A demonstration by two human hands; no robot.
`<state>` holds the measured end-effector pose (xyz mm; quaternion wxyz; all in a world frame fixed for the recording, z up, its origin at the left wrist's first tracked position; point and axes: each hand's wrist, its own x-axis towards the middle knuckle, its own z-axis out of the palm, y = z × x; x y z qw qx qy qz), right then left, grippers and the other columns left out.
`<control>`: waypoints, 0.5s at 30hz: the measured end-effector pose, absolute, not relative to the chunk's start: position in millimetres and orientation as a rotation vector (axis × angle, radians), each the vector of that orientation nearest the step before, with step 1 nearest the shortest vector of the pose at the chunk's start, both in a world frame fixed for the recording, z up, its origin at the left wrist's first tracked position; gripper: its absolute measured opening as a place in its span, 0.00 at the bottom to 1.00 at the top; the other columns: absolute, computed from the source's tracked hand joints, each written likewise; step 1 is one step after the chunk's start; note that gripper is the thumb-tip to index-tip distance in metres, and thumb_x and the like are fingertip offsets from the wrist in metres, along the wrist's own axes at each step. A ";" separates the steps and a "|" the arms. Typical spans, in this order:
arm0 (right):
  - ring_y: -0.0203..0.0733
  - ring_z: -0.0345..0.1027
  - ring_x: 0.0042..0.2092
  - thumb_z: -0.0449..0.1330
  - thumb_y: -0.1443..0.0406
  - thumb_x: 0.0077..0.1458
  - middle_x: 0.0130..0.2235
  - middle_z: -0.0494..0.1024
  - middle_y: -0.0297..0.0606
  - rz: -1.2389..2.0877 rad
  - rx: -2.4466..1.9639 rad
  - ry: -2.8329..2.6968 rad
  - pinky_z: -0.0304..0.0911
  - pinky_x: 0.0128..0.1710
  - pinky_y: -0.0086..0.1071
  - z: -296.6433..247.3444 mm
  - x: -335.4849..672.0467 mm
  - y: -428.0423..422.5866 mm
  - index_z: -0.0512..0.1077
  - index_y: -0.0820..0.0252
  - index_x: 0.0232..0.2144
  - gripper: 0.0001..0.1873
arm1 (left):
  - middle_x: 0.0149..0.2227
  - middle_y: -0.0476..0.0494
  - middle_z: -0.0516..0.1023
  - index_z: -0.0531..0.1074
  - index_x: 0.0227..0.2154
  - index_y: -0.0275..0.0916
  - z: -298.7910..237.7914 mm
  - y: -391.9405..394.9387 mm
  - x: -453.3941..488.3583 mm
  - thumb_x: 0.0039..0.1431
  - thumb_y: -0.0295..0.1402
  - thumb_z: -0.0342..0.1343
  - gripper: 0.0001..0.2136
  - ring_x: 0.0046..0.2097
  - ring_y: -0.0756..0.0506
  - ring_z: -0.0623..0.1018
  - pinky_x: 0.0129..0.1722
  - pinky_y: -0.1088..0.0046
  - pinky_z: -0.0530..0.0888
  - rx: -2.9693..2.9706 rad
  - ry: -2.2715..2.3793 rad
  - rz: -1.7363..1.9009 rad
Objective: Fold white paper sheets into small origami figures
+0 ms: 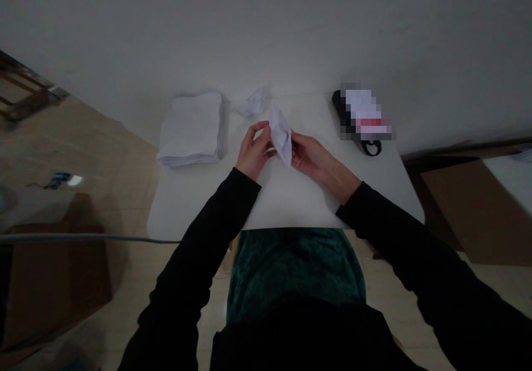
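A folded piece of white paper (280, 132), pointed at its top and bottom, is held up over the table between both hands. My left hand (255, 150) grips its left side, thumb and fingers closed on it. On the right side, my right hand (311, 154) holds the same paper, its fingertips partly hidden behind it. Just beyond my left hand lies another folded white paper piece (252, 103). To the left is a thick stack of white paper sheets (192, 129) with uneven edges.
The white table (291, 207) stands against a grey wall (266, 32). At its back right lies a black item with a strap loop (372, 147), partly pixelated. Cardboard boxes stand on the floor at right (477, 210) and left (62, 288). A grey cable (91, 237) runs at the left.
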<state>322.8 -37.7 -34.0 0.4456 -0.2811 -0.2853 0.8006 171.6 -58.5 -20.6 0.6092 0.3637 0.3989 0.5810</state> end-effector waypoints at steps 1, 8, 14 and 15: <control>0.29 0.60 0.23 0.65 0.58 0.57 0.22 0.67 0.27 1.982 -0.723 -0.726 0.66 0.26 0.24 -30.8 322.4 -38.9 0.71 0.58 0.25 0.13 | 0.33 0.52 0.76 0.67 0.43 0.43 -22.1 -57.9 172.0 0.50 0.43 0.69 0.22 0.31 0.51 0.78 0.30 0.77 0.73 0.888 0.962 1.350; 0.30 0.60 0.18 0.69 0.47 0.47 0.21 0.68 0.28 1.578 -1.035 -1.160 0.55 0.13 0.25 -19.3 314.5 -52.6 0.70 0.59 0.27 0.23 | 0.32 0.51 0.74 0.66 0.43 0.43 -36.4 -53.8 169.0 0.53 0.44 0.66 0.20 0.24 0.54 0.72 0.21 0.79 0.66 1.115 1.159 1.371; 0.33 0.66 0.18 0.64 0.60 0.54 0.26 0.74 0.31 1.259 -1.144 -1.392 0.61 0.13 0.27 -33.7 318.1 -49.6 0.70 0.58 0.32 0.09 | 0.28 0.52 0.73 0.64 0.43 0.41 -39.9 -49.2 168.0 0.60 0.29 0.56 0.10 0.27 0.52 0.74 0.26 0.79 0.70 1.234 1.207 1.328; 0.33 0.67 0.18 0.62 0.62 0.53 0.27 0.75 0.32 1.231 -1.144 -1.400 0.62 0.14 0.28 -35.0 318.7 -48.5 0.69 0.58 0.33 0.07 | 0.27 0.53 0.72 0.64 0.43 0.41 -38.7 -49.5 168.4 0.60 0.27 0.54 0.10 0.26 0.53 0.73 0.25 0.79 0.69 1.262 1.215 1.313</control>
